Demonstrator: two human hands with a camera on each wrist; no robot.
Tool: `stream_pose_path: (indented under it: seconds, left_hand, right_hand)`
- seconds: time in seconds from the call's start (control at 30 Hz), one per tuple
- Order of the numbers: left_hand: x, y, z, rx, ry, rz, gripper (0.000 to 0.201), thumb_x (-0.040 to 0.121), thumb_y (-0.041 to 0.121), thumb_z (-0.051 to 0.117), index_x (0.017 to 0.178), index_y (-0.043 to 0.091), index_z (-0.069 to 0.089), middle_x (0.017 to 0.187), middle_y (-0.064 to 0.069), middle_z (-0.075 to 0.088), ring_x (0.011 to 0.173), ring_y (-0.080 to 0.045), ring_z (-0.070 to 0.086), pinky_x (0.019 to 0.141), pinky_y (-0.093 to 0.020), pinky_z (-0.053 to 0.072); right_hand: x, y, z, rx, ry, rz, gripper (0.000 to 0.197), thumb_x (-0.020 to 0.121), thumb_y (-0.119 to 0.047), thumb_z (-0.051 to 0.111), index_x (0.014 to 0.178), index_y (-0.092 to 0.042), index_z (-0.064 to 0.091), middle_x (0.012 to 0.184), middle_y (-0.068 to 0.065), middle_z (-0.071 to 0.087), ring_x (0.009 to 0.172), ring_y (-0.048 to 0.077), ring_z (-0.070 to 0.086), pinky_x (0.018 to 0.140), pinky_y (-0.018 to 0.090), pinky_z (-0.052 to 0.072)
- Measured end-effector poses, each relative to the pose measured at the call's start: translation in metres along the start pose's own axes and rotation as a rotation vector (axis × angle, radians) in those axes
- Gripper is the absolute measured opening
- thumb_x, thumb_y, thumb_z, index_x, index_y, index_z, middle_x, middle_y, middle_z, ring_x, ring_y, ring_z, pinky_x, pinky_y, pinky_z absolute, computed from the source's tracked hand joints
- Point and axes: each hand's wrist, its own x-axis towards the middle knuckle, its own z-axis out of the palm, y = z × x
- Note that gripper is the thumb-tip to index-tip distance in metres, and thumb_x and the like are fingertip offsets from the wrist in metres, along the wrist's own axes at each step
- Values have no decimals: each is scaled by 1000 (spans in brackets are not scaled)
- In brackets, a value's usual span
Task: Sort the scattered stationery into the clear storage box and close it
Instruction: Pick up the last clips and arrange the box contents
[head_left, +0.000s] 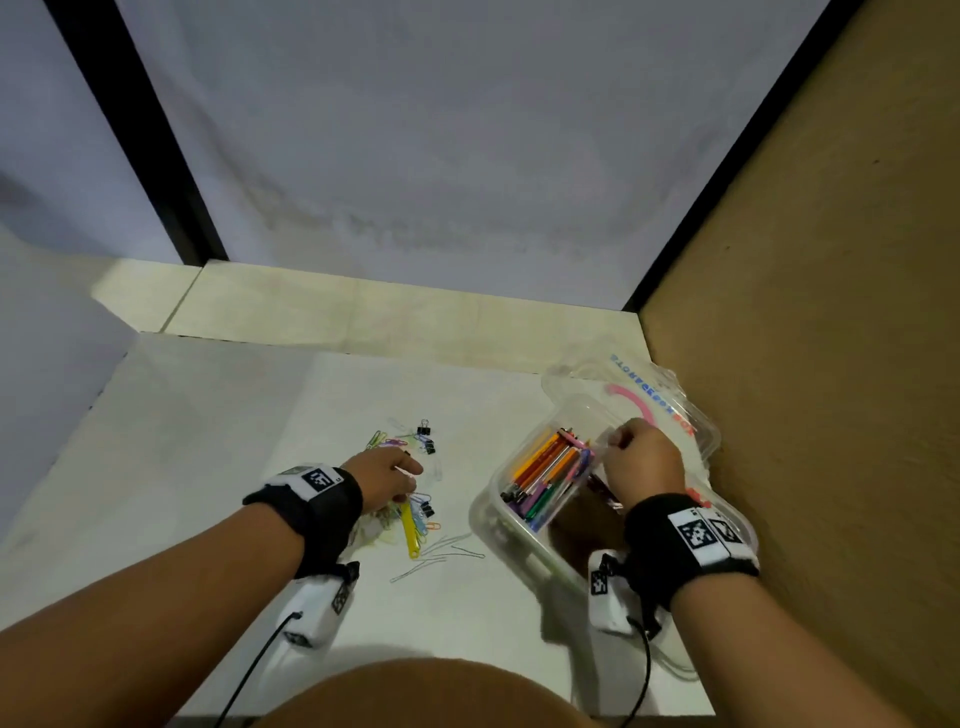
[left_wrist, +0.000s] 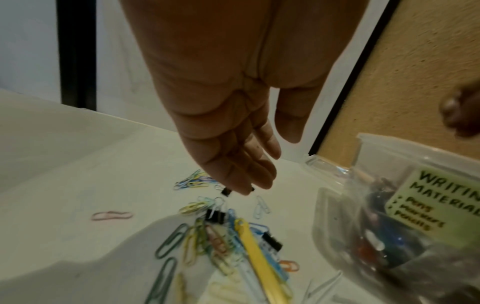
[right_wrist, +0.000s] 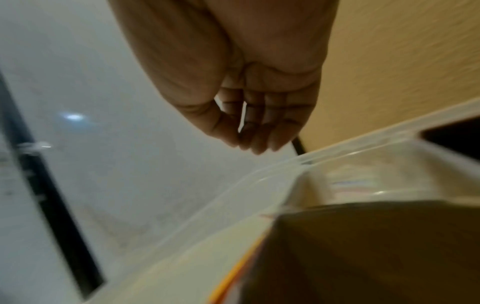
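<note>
The clear storage box (head_left: 498, 525) stands at the right of the white table, with coloured pens and pencils (head_left: 550, 475) lying in its left part. My right hand (head_left: 621, 439) hovers over the box; in the right wrist view its fingers (right_wrist: 259, 142) hang loosely, thumb close beside them, with nothing seen between them, above the box rim (right_wrist: 259, 174). My left hand (head_left: 400, 475) is over the scattered paper clips (head_left: 415, 514). Its straight fingers (left_wrist: 244, 181) point down at a small black binder clip (left_wrist: 226, 192). A long yellow clip (left_wrist: 259, 257) lies in the pile.
The box's clear lid (head_left: 654, 395) lies behind the box against the brown wall (head_left: 831, 415). More binder clips (head_left: 425, 432) sit at the pile's far end and thin silver clips (head_left: 441, 553) at its near end. A pink clip (left_wrist: 111, 215) lies apart to the left. The box carries a "WRITING MATERIALS" label (left_wrist: 446, 205).
</note>
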Motion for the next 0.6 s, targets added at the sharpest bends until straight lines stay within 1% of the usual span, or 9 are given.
stream_pose_path:
  seconds: [0.1,0.17,0.2,0.27,0.33,0.4,0.47,0.57,0.6]
  left_hand:
    - [-1,-17,-5,17,27,-24,26,91,12,57,117,10,61,97,-8,62,76,-16,58,59,-15,43]
    - [0,-27,-7,17,21,-37,27,91,12,56,117,10,62,103,-11,66,81,-16,60,63,-18,44]
    - [0,-33,-9,26,20,-44,27,91,12,56,117,11,62,109,-12,67,86,-16,60,67,-21,46]
    - [-2,-43,-14,57,24,-62,27,91,15,56,118,13,62,117,-13,65,95,-17,59,80,-25,47]
    - [-3,-53,-20,80,30,-79,29,92,16,54,120,15,61,123,-12,61,109,-22,58,93,-29,46]
    - [-4,-65,-25,105,26,-104,30,92,16,52,121,16,60,129,-9,58,120,-24,53,100,-30,43]
    - [-5,-79,-28,150,15,-124,32,91,15,51,122,17,59,132,-7,55,124,-23,50,102,-29,40]
    - [-5,-95,-31,226,24,-124,33,90,13,54,123,16,58,134,-3,55,125,-20,50,102,-23,37]
    - [-5,-101,-32,241,23,-126,34,90,13,54,124,16,58,134,-2,55,124,-19,50,102,-22,38]
  right_hand:
    - [-23,-40,17,120,-77,-144,17,82,0,49,77,-15,55,80,4,59,79,24,54,68,26,39]
    - [-39,-60,36,122,-178,-238,18,83,-1,49,78,-17,55,80,0,58,77,18,53,69,23,37]
    - [-46,-68,49,93,-248,-293,18,83,-1,50,79,-18,55,80,-1,58,76,17,52,68,22,36]
    - [-58,-77,79,3,-412,-388,19,83,-2,49,79,-19,56,82,0,61,76,16,52,67,21,35]
    - [-66,-78,108,-135,-558,-430,17,85,-6,48,79,-18,58,90,6,66,79,18,54,69,22,39]
    - [-70,-78,136,-277,-636,-420,18,89,-11,48,87,-11,65,99,12,68,89,24,60,77,27,46]
    - [-68,-76,160,-356,-666,-363,20,92,-17,48,94,-6,65,101,13,67,98,28,61,82,30,47]
    - [-62,-73,184,-376,-669,-269,11,90,-23,55,88,-12,55,100,11,65,99,28,61,80,29,46]
    - [-60,-72,192,-372,-653,-253,13,89,-24,59,89,-14,51,101,10,65,96,26,61,79,29,46]
